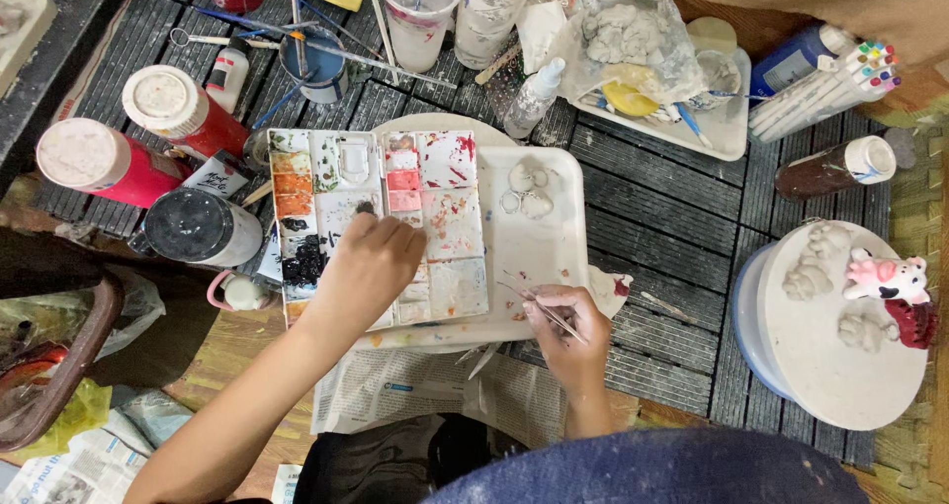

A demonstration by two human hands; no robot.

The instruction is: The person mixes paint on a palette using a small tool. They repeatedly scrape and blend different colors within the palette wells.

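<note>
My left hand [371, 257] presses closed fingers onto the paint palette [381, 227], steadying it; my right hand [563, 326], at four o'clock from it, pinches a thin brush [539, 306] over the white tray [554, 257].

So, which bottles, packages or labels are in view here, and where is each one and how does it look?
Red paint bottles: far left, lying, white caps.
Black-capped jar: left of the palette.
Brown bottle: right, lying, white cap, small label.
Blue bottle: top right, white label.
Marker pack: top right, coloured caps.
Newspaper: under the tray, near edge.
</note>
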